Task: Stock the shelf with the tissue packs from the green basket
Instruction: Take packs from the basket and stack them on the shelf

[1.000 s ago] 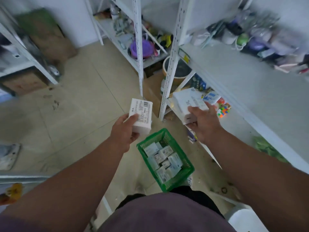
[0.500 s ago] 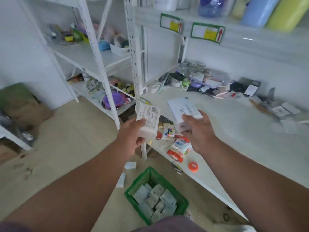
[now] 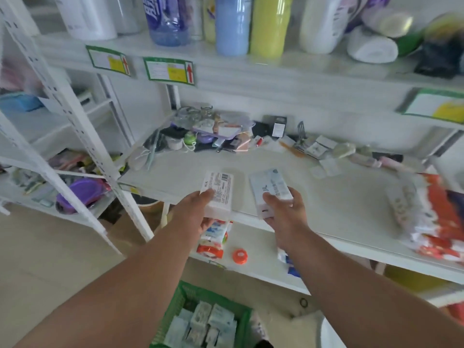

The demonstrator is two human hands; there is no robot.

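We face a white metal shelf unit point(image 3: 326, 197), and everything here we place against its middle board. That board is broad and pale, bare across its front half. Along its back edge lies a jumble of small goods point(image 3: 213, 136), too mixed for us to name one by one, and at its right end sits a stack of red and white packets point(image 3: 431, 217). On the board above stand tall bottles point(image 3: 270, 23) in blue, yellow and white, with green-bordered labels point(image 3: 169, 71) fixed to that board's front lip. Below the middle board we see a lower board carrying an orange cap point(image 3: 239, 256). The beige tiled floor point(image 3: 45, 259) spreads left of the unit.

Both our forearms reach up toward the middle board's front edge. Our left hand point(image 3: 198, 214) grips a white tissue pack point(image 3: 218, 190), barcode side up, thumb on top. Our right hand point(image 3: 283, 212) grips a second tissue pack point(image 3: 270, 189), tilted, thumb across its top. Both packs hover just over the front edge, side by side and apart.

The green basket point(image 3: 180, 300) sits on the floor below the unit, with more packs point(image 3: 208, 322) inside it.
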